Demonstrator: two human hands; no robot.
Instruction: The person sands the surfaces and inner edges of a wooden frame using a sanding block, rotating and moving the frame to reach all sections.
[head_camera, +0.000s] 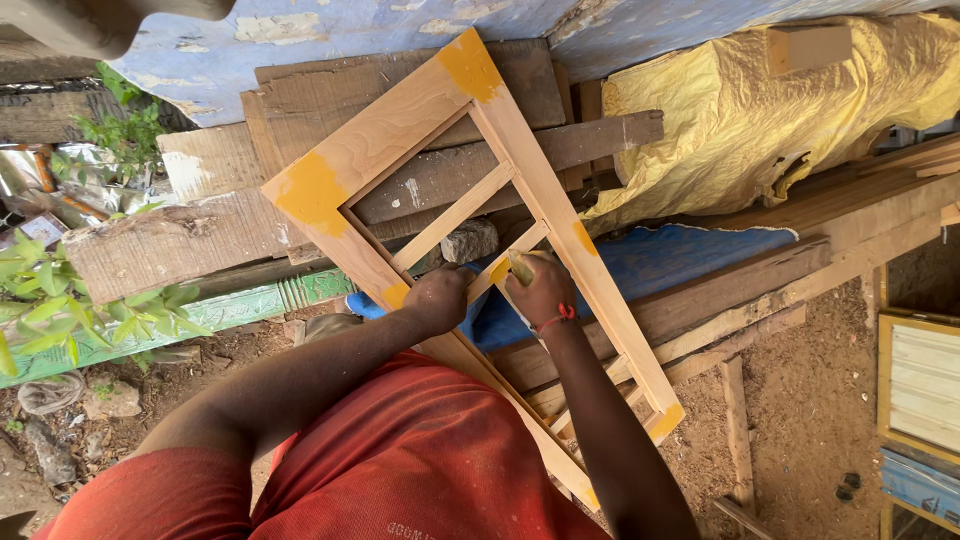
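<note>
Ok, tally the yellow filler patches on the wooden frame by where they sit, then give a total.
Corner patches on the light wooden window frame: 3
Patches at rail joints, mid-frame: 3
Patch half hidden at the frame's bottom end, near the red shirt: 1
Total: 7

The wooden frame (500, 190) is pale tan with yellow-orange patches at its corners and joints. Right of the frame, a crumpled sheet (770, 110) is bright yellow. Under the frame lies a blue cloth (680, 262). Left of the frame, a moulded plank (230, 308) is green. Near the frame's lower end, the shirt (400, 470) is red, and the right hand (543, 290) has a red wrist string (556, 319).
</note>
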